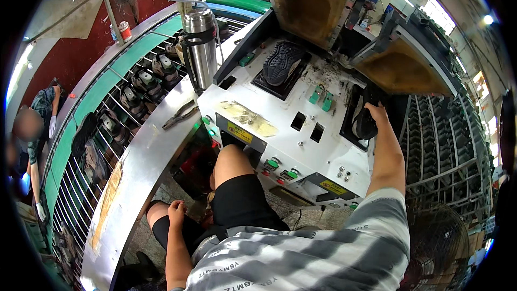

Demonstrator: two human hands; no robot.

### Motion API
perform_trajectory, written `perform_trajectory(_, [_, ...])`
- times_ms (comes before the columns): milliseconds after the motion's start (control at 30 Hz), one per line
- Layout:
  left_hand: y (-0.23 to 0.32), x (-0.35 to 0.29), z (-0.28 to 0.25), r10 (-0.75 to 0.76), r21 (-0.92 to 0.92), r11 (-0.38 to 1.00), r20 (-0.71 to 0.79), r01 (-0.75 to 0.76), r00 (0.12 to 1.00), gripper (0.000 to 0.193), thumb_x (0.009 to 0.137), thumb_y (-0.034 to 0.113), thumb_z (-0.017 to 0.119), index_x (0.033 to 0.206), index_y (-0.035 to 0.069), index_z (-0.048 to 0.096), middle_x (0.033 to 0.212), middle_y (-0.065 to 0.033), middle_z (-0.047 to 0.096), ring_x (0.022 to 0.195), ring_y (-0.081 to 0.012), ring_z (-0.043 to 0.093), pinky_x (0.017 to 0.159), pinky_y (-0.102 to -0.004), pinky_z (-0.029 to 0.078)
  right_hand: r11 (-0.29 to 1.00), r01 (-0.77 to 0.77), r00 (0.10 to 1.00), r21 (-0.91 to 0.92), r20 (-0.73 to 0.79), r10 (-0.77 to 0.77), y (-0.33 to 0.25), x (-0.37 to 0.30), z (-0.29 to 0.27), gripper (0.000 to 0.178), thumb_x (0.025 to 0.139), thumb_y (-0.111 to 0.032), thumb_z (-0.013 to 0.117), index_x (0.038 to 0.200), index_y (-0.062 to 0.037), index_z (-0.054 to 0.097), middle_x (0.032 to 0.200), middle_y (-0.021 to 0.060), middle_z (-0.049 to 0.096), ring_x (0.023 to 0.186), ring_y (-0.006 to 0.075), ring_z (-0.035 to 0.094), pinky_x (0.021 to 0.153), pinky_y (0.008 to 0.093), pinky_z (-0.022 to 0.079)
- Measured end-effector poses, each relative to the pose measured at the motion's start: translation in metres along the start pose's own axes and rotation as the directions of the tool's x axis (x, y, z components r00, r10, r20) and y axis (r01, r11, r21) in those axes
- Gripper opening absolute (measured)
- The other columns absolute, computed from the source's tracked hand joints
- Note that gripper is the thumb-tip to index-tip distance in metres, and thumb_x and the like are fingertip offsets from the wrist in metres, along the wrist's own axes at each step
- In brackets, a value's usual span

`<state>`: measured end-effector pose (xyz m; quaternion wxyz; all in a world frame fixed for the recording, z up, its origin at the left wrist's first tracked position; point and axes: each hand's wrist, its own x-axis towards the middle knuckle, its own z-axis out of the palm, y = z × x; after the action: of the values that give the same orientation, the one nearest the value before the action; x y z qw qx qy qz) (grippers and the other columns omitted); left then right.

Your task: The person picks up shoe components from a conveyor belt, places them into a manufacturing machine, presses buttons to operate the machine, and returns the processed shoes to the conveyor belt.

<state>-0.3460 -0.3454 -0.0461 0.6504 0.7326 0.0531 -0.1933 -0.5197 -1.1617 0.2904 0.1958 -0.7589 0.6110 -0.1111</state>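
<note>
My right hand (377,114) reaches to the right side of the white pressing machine (280,110) and grips a dark shoe (364,124). That shoe sits over the right black recess, and my fingers partly cover it. In the left recess lies another dark shoe (281,63), its ridged sole facing up. Both brown-lined lids (307,8) of the machine stand raised. Down by my thigh, my left hand (176,214) is curled closed, and nothing shows in it.
Pliers (181,115) lie on the metal ledge, near a steel flask (200,48). A curved rack (110,156) at left carries several shoes. Another person (46,108) works beyond it. At right stand a dark shelf rack (441,140) and a fan (436,242).
</note>
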Motion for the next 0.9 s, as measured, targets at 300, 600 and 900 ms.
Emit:
perform_trajectory(300, [0.096,-0.013,0.144,0.123,0.280,0.942,0.227,-0.186,0.966,0.019,0.089,0.017,0.060,0.090,-0.001,0.065,0.074,-0.0088,0.065,0.067,-0.0183,0.062,0.062,-0.0315,0.049,0.865,0.497,0.720,-0.068,-0.525,-0.455,0.058,-0.146,0.021,0.038,0.093,-0.033,0.055,0.118,-0.0047,0.057,0.112,0.0199,0.058,0.103,0.0362,0.058,0.086,0.0431,0.047])
perform_trajectory(600, [0.175,-0.071,0.368,0.202,0.183,0.528,0.921,-0.829,0.333,0.022,0.092,0.017,0.049,0.090,0.000,0.064,0.088,-0.0196,0.066,0.083,-0.0364,0.063,0.073,-0.0429,0.050,-0.256,-0.034,0.750,0.966,0.194,0.633,0.242,-0.310,0.104,0.026,0.090,-0.021,0.053,0.073,-0.0106,0.037,0.066,0.0002,0.033,0.060,0.0153,0.037,0.060,0.0327,0.037])
perform_trajectory(900, [0.137,-0.028,0.297,0.346,0.140,0.821,0.648,-0.553,0.678,0.023,0.092,0.019,0.054,0.090,0.000,0.066,0.083,-0.0138,0.068,0.080,-0.0229,0.066,0.074,-0.0350,0.051,-0.190,-0.559,0.770,0.807,0.591,0.242,0.284,-0.357,0.204,0.024,0.084,-0.025,0.058,0.065,-0.0145,0.047,0.060,0.0029,0.045,0.058,0.0193,0.046,0.058,0.0362,0.044])
